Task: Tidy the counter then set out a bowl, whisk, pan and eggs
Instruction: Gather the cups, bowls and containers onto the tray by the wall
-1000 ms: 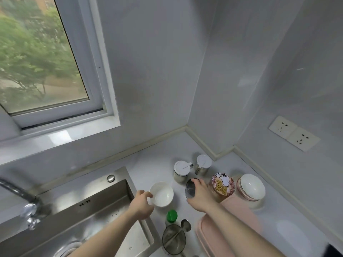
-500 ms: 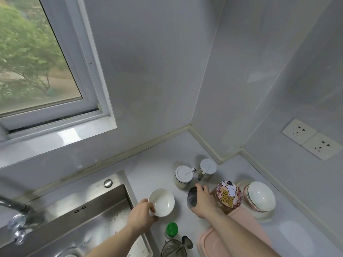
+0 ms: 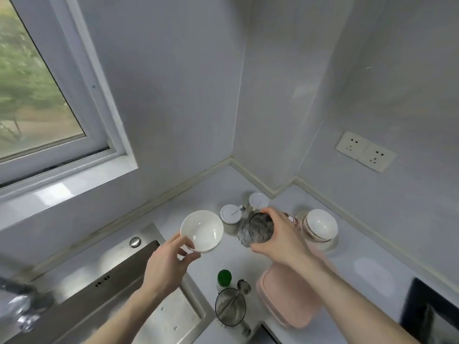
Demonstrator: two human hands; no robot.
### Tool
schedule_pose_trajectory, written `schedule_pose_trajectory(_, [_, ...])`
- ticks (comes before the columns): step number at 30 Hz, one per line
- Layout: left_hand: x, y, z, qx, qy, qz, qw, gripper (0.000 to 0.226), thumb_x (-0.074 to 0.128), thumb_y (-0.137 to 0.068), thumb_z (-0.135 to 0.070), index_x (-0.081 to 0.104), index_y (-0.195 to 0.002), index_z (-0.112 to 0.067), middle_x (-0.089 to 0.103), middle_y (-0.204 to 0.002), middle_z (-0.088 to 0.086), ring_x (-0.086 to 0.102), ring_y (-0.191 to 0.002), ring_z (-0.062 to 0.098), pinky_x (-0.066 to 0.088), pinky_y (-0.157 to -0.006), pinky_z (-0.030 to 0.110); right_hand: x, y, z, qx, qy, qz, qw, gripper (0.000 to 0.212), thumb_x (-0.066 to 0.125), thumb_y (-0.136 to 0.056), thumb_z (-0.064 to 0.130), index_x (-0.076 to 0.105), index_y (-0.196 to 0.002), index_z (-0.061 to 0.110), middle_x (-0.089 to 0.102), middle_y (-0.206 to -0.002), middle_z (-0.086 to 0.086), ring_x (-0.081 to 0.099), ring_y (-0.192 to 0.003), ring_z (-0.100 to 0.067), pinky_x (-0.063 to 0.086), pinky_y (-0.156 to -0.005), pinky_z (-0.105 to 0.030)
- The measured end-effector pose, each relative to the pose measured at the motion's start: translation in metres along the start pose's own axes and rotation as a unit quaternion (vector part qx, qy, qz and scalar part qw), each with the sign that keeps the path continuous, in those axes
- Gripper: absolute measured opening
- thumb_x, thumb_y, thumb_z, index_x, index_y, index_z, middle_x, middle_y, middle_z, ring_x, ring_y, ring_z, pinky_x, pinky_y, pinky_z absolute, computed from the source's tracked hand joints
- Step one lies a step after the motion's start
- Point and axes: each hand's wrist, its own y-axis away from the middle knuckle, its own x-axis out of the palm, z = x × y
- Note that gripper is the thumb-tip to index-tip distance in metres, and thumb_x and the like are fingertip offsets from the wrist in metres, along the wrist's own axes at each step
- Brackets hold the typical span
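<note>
My left hand (image 3: 171,259) pinches the near rim of a white bowl (image 3: 201,230), which is held up over the counter just right of the sink. My right hand (image 3: 280,234) grips a clear glass cup (image 3: 255,230) from the right side. The cup is tilted so its mouth faces me. Bowl and cup are side by side, a small gap apart. No whisk, pan or eggs are in view.
Two white-lidded jars (image 3: 231,214) (image 3: 258,201) stand behind the cup, with stacked bowls (image 3: 320,224) to the right. A pink board (image 3: 285,294), a green-capped bottle (image 3: 224,278) and a glass holding a spoon (image 3: 229,306) lie nearer. The steel sink (image 3: 161,314) is on the left.
Both hands have risen from the counter. The bowl is lifted higher and the cup is now raised and tilted toward me. The patterned cup is mostly hidden behind my right hand.
</note>
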Motion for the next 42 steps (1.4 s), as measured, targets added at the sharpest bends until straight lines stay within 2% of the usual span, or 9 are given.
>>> schedule_pose_trajectory(7, [-0.033, 0.028, -0.074, 0.143, 0.017, 0.013, 0.990, 0.026, 0.080, -0.079, -0.047, 0.055, -0.084, -0.039, 0.063, -0.099, -0.029, 0.062, -0.077, -0.002, 0.050, -0.060, 0.027, -0.056, 0.114, -0.003, 0.015, -0.062, -0.111, 0.992, 0.077, 0.085, -0.058, 0.043, 0.048, -0.125, 0.051, 0.053, -0.121, 0.032, 0.051, -0.108, 0.012, 0.042, -0.088, -0.012])
schedule_pose_trajectory(11, [-0.025, 0.058, -0.117, 0.199, 0.051, 0.053, 0.977, 0.028, 0.082, -0.078, -0.044, 0.055, -0.084, -0.039, 0.062, -0.104, -0.029, 0.063, -0.083, 0.001, 0.054, -0.064, 0.031, -0.074, 0.178, -0.027, 0.053, -0.062, -0.153, 0.985, 0.084, 0.084, -0.055, 0.046, 0.048, -0.132, 0.048, 0.055, -0.122, 0.025, 0.055, -0.111, 0.000, 0.048, -0.092, -0.023])
schedule_pose_trajectory(15, [-0.014, 0.089, -0.161, 0.244, 0.066, 0.093, 0.963, 0.026, 0.084, -0.077, -0.041, 0.058, -0.082, -0.036, 0.058, -0.105, -0.037, 0.060, -0.085, -0.005, 0.051, -0.062, 0.025, -0.089, 0.245, -0.057, 0.095, -0.061, -0.213, 0.970, 0.084, 0.086, -0.054, 0.049, 0.049, -0.129, 0.048, 0.055, -0.120, 0.026, 0.057, -0.110, 0.003, 0.049, -0.093, -0.020])
schedule_pose_trajectory(21, [0.011, 0.135, -0.220, 0.311, 0.049, 0.149, 0.937, 0.025, 0.083, -0.078, -0.042, 0.058, -0.083, -0.038, 0.062, -0.098, -0.028, 0.062, -0.087, -0.001, 0.055, -0.066, 0.033, -0.109, 0.352, -0.099, 0.166, -0.066, -0.276, 0.944, 0.086, 0.085, -0.055, 0.051, 0.048, -0.132, 0.048, 0.053, -0.125, 0.026, 0.052, -0.114, 0.001, 0.044, -0.095, -0.020])
schedule_pose_trajectory(25, [0.041, 0.195, -0.275, 0.354, 0.047, 0.174, 0.918, 0.026, 0.085, -0.076, -0.036, 0.059, -0.080, -0.036, 0.064, -0.084, -0.023, 0.058, -0.089, -0.006, 0.042, -0.063, 0.013, -0.127, 0.445, -0.133, 0.207, -0.083, -0.314, 0.923, 0.085, 0.085, -0.055, 0.048, 0.049, -0.131, 0.049, 0.053, -0.123, 0.030, 0.052, -0.114, 0.005, 0.047, -0.097, -0.022])
schedule_pose_trajectory(29, [0.076, 0.273, -0.326, 0.359, 0.063, 0.220, 0.905, 0.027, 0.083, -0.078, -0.040, 0.057, -0.084, -0.040, 0.066, -0.082, -0.022, 0.059, -0.072, -0.005, 0.052, -0.065, 0.031, -0.142, 0.549, -0.170, 0.243, -0.079, -0.336, 0.907, 0.083, 0.085, -0.055, 0.047, 0.049, -0.129, 0.051, 0.053, -0.120, 0.031, 0.053, -0.110, 0.009, 0.050, -0.090, -0.021])
schedule_pose_trajectory(33, [0.109, 0.357, -0.370, 0.390, 0.077, 0.247, 0.884, 0.026, 0.085, -0.077, -0.034, 0.059, -0.080, -0.038, 0.060, -0.098, -0.036, 0.060, -0.075, -0.004, 0.047, -0.060, 0.024, -0.152, 0.653, -0.208, 0.287, -0.072, -0.364, 0.883, 0.087, 0.084, -0.054, 0.050, 0.048, -0.133, 0.048, 0.052, -0.125, 0.030, 0.052, -0.114, 0.006, 0.047, -0.092, -0.019])
schedule_pose_trajectory(39, [0.147, 0.442, -0.425, 0.430, 0.074, 0.311, 0.845, 0.028, 0.086, -0.077, -0.032, 0.059, -0.083, -0.039, 0.069, -0.078, -0.017, 0.060, -0.070, 0.006, 0.049, -0.063, 0.028, -0.159, 0.769, -0.240, 0.333, -0.061, -0.398, 0.853, 0.079, 0.086, -0.059, 0.043, 0.049, -0.128, 0.050, 0.051, -0.118, 0.033, 0.043, -0.108, 0.023, 0.036, -0.081, 0.003])
schedule_pose_trajectory(42, [0.169, 0.483, -0.469, 0.474, 0.066, 0.329, 0.814, 0.027, 0.084, -0.078, -0.036, 0.058, -0.084, -0.040, 0.069, -0.080, -0.016, 0.060, -0.069, 0.006, 0.051, -0.063, 0.029, -0.165, 0.825, -0.260, 0.372, -0.060, -0.427, 0.822, 0.084, 0.085, -0.057, 0.046, 0.048, -0.132, 0.047, 0.051, -0.120, 0.029, 0.050, -0.107, 0.009, 0.038, -0.084, -0.007])
